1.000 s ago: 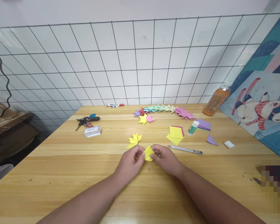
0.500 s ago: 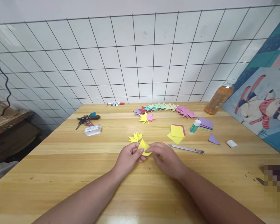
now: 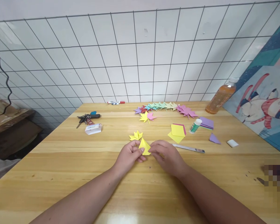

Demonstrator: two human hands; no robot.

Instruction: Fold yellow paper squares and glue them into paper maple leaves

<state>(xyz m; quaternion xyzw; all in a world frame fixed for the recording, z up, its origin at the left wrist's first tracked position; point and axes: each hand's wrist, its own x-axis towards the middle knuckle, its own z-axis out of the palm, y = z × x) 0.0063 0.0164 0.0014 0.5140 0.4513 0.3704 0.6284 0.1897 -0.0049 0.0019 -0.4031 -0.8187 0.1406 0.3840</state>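
Observation:
A folded yellow origami paper (image 3: 144,147), pointed at the top, is pinched in my left hand (image 3: 130,154), thumb on its front and fingers behind. My right hand (image 3: 166,155) is closed at the paper's right corner, its bent fingertips meeting that edge. Just behind the paper lies a yellow folded paper leaf (image 3: 136,135). A long metal blade (image 3: 189,148) rests beyond my right hand. Square yellow paper sheets (image 3: 177,130) lie behind it with a magenta sheet beneath.
A glue stick (image 3: 195,126) stands by a purple paper stack (image 3: 207,122). Farther back are a row of coloured paper leaves (image 3: 163,106) and a tea bottle (image 3: 220,98). Keys (image 3: 86,118), a small white box (image 3: 93,128) and a marker (image 3: 116,102) sit left.
My right fingers have drawn back from the paper's front to its right edge and curled closer together. My left hand keeps its hold. The view has shifted slightly.

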